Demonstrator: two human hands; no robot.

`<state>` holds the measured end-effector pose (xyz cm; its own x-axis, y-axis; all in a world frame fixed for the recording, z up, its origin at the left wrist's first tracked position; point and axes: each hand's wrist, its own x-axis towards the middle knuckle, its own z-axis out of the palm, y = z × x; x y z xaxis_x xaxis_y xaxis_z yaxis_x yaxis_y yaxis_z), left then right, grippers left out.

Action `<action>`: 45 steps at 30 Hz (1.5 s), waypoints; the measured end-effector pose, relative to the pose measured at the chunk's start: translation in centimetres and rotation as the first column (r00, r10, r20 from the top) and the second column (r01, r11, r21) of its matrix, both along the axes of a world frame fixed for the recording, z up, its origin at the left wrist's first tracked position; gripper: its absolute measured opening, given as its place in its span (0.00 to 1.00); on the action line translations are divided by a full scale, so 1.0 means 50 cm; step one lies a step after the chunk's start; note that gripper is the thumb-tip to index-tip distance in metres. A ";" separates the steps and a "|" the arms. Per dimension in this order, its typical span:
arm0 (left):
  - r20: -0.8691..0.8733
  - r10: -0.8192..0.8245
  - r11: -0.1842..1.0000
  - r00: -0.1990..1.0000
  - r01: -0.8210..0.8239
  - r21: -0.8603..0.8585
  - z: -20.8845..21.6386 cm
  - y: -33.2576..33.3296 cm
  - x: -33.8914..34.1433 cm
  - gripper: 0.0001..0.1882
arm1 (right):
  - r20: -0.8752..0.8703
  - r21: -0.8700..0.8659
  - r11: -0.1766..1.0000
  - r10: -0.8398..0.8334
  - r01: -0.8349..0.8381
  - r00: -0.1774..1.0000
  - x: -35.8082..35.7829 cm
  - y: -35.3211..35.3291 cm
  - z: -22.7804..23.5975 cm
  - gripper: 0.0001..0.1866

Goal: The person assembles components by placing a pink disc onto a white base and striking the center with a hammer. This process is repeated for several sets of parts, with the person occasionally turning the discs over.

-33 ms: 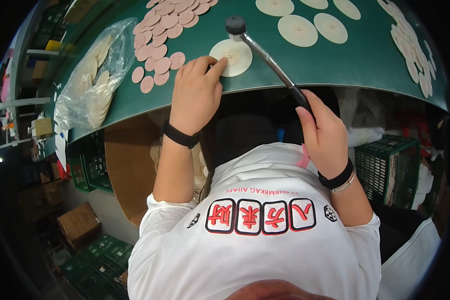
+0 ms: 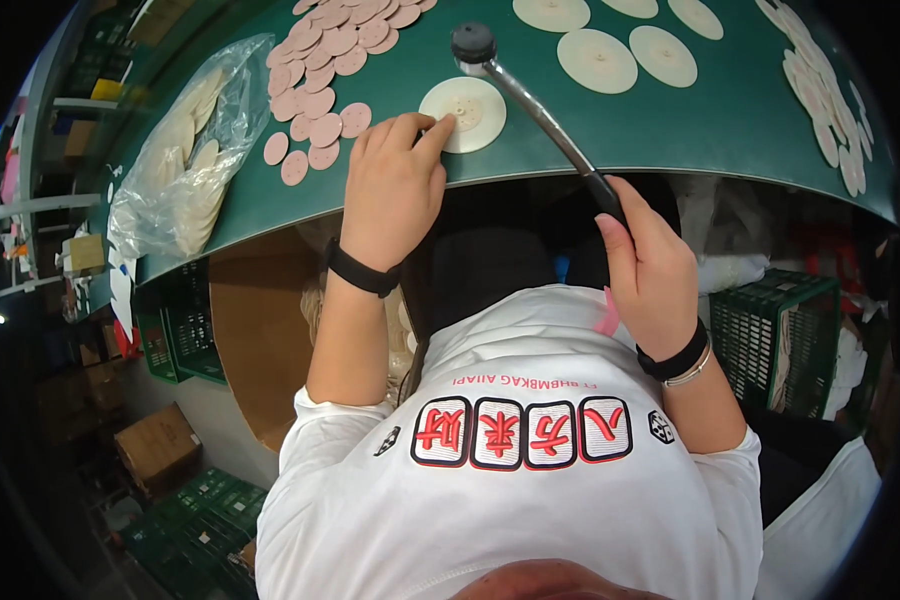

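Note:
My right hand (image 2: 655, 270) is wrapped round the dark grip of a mallet (image 2: 542, 118) with a metal shaft and a black round head. The mallet's head is above the green table, just beyond a white disc (image 2: 488, 128). At that disc's left side is my left hand (image 2: 395, 185), its fingers bent and drawn together. Its thumb and index fingertips press on the disc near a smaller, paler round piece with a small knob in the middle. Whether the fingertips pinch anything small there is hidden.
Many pink discs (image 2: 340, 40) with small holes are heaped left of my left hand. Beside them lies a clear plastic bag (image 2: 185, 160) of pale discs. More white discs (image 2: 597, 61) lie at the far right. Green crates (image 2: 775, 325) and a cardboard box (image 2: 255, 330) stand below the table edge.
The mallet's head has shifted up and away very slightly, with a small movement of my right hand. My left hand has stayed on the disc.

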<state>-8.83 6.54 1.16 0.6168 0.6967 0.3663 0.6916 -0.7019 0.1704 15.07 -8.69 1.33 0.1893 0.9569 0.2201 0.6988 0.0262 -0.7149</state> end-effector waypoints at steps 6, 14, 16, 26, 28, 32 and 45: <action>0.064 0.006 0.999 0.998 -0.008 0.034 -0.023 -0.009 -0.006 0.18 | 0.261 -0.095 0.995 0.001 0.025 0.965 -0.010 -0.010 0.003 0.18; 0.092 0.033 0.996 0.995 -0.040 0.074 -0.019 -0.018 -0.005 0.17 | 0.275 -0.068 0.998 0.007 0.012 0.961 -0.005 0.013 -0.001 0.18; 0.042 0.055 0.995 0.998 -0.058 0.078 -0.010 -0.021 -0.011 0.18 | 0.238 -0.028 1.000 0.000 0.007 0.971 -0.014 0.018 0.005 0.18; -0.035 0.084 0.994 0.996 -0.081 0.071 -0.009 -0.029 -0.018 0.21 | 0.130 0.061 0.996 0.059 -0.068 0.990 -0.036 0.034 0.044 0.16; -0.032 0.084 0.993 0.996 -0.081 0.081 -0.009 -0.029 -0.016 0.21 | 0.147 0.056 0.996 0.065 -0.074 0.987 -0.039 0.036 0.028 0.16; -0.041 0.089 0.992 0.995 -0.085 0.098 -0.018 -0.031 -0.018 0.22 | 0.211 0.015 0.996 0.087 -0.092 0.974 -0.040 0.042 0.018 0.16; -0.006 0.004 0.990 1.000 -0.003 0.138 -0.019 -0.031 0.005 0.17 | -0.088 -0.039 0.994 0.101 -0.105 0.991 -0.013 0.046 0.031 0.12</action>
<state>-8.57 5.00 0.23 0.6168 0.6419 0.4556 0.6949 -0.7159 0.0678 14.43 -6.37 2.89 0.1054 0.9806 0.1650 0.6302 0.0625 -0.7739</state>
